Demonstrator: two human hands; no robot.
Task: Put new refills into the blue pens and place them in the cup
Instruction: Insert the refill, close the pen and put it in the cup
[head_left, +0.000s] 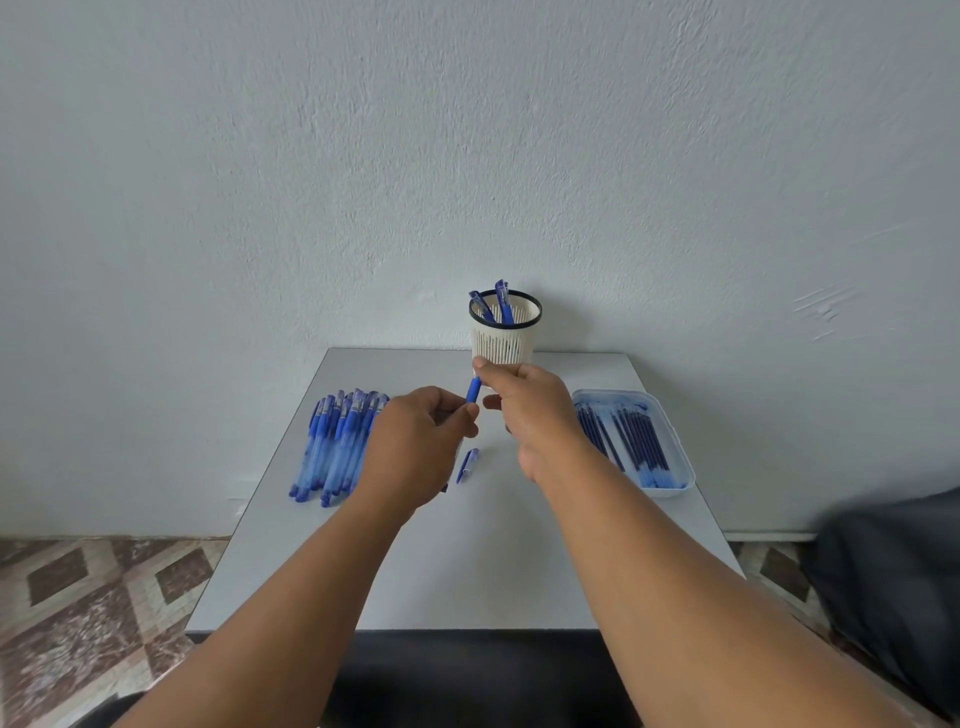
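Mid-frame, both hands pinch one pen (473, 391): left hand (415, 447) at its lower end, right hand (524, 400) at its top. It slants up-right toward the cup (504, 332) just behind, probably being reassembled.

**One head-worn view, looking forward and down**

A single wide-angle camera looks from the person's head, down over both forearms, across the small pale grey table (467, 571) to the white textured wall (467, 156) close behind.
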